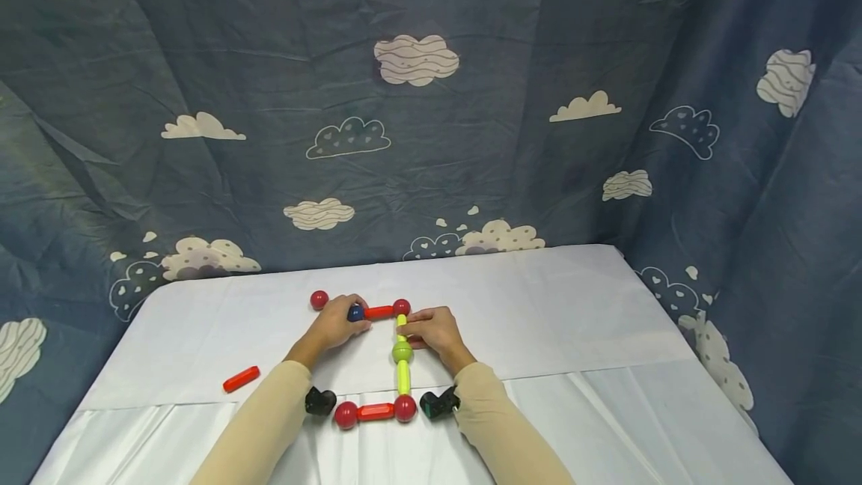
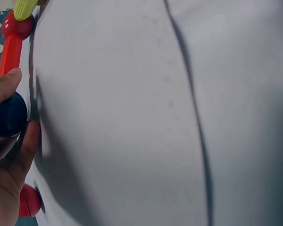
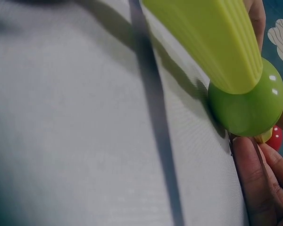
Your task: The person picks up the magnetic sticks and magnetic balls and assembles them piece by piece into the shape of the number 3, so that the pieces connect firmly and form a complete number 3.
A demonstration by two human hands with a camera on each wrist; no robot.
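My left hand (image 1: 339, 322) grips a blue ball (image 2: 9, 115), its thumb lying at the join with a red rod (image 1: 379, 312). That rod runs to a red ball (image 1: 401, 307) at a corner. From the corner a yellow-green rod (image 1: 402, 320) comes toward me, and my right hand (image 1: 436, 330) pinches it by the green ball (image 3: 247, 101). A second yellow-green rod (image 1: 403, 378) links the green ball to a near red ball (image 1: 405, 408). Another red rod (image 1: 375, 412) joins this one to the red ball (image 1: 346, 415) at its left.
A loose red ball (image 1: 319, 299) lies just beyond my left hand. Further left, a loose red rod (image 1: 241, 379) rests on the white-covered table (image 1: 539, 305). A dark curtain with clouds (image 1: 471, 171) hangs behind the table and along its sides.
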